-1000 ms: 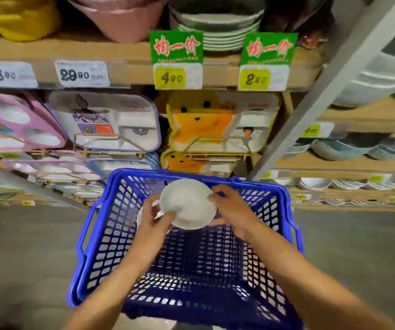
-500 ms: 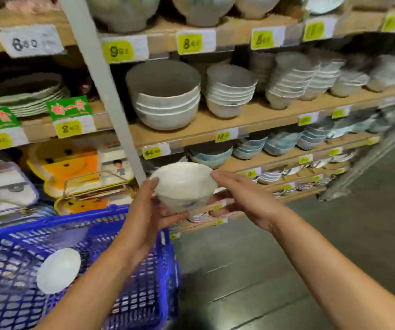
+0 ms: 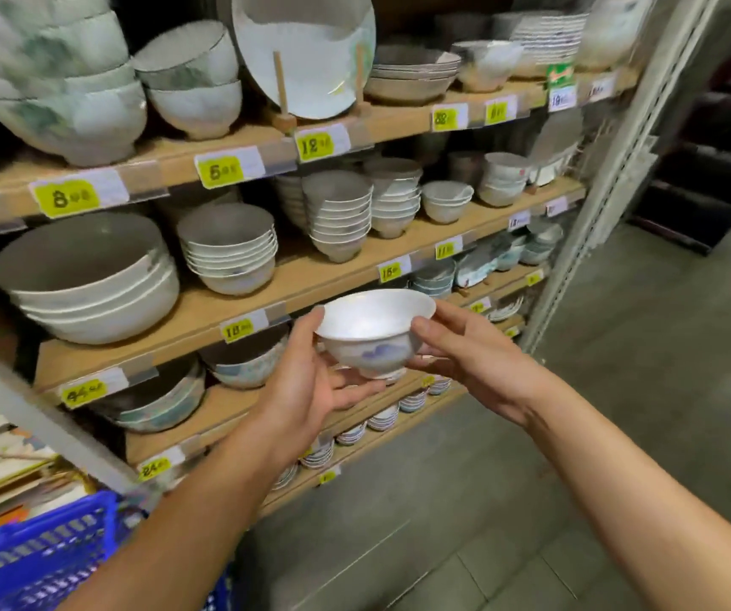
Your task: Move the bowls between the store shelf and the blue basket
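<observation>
The shelf (image 3: 319, 277) fills the view ahead, its boards crowded with crockery. The basket (image 3: 33, 560) sits low at the left, well apart from the hands. The bowl (image 3: 372, 335) is upright in the air, mouth up, just in front of a middle board. The left hand (image 3: 306, 390) cups its foot from below, thumb on the rim. The right hand (image 3: 474, 359) clasps the opposite side, fingers curled round it. A similar-looking stack (image 3: 339, 218) stands above and beyond, so the next move probably runs up and forward.
</observation>
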Action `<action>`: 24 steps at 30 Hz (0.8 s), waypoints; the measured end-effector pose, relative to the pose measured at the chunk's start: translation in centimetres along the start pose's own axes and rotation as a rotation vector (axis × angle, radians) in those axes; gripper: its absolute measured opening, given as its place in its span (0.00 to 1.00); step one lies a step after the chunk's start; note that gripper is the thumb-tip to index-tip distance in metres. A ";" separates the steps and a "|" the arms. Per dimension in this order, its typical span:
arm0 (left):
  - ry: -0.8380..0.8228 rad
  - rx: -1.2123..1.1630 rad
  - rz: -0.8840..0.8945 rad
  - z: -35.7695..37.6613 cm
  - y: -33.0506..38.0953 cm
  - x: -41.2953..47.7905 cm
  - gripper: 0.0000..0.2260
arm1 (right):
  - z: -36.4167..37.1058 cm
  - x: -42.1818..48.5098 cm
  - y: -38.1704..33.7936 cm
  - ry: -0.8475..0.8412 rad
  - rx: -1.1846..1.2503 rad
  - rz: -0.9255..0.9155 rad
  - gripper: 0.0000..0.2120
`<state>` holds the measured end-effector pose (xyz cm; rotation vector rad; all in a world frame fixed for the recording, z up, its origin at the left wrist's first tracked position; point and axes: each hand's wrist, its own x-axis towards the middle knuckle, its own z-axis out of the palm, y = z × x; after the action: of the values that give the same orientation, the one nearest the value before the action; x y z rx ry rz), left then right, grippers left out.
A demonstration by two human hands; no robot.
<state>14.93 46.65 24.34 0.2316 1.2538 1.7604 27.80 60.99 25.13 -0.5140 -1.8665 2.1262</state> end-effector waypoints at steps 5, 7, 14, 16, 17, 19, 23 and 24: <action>-0.171 0.202 0.145 2.7 0.8 4.8 0.27 | -4.3 2.7 -1.1 0.062 0.120 -0.013 0.24; -0.180 0.289 0.227 3.4 1.4 7.0 0.31 | -5.6 4.8 -1.6 0.066 0.160 -0.034 0.25; -0.089 0.402 0.501 3.3 5.0 17.2 0.30 | -8.8 15.7 -3.1 -0.026 0.141 -0.121 0.28; -0.049 0.448 0.539 2.6 6.4 19.8 0.31 | -9.5 18.9 -3.5 -0.055 0.119 -0.132 0.30; -0.020 0.487 0.552 2.3 7.0 20.7 0.33 | -9.9 20.4 -3.6 -0.072 0.095 -0.150 0.31; 0.046 0.564 0.598 1.6 8.2 22.6 0.36 | -10.5 23.3 -3.7 -0.090 0.000 -0.224 0.29; 0.176 0.729 0.715 0.6 9.7 24.8 0.38 | -11.5 28.0 -3.5 -0.136 -0.146 -0.387 0.28; 0.190 0.727 0.729 0.5 9.8 25.2 0.36 | -11.6 28.8 -3.4 -0.151 -0.143 -0.410 0.29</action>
<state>-4.24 65.79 24.06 1.0671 2.1019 1.8435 6.69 84.04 24.65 0.0101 -2.0059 1.8115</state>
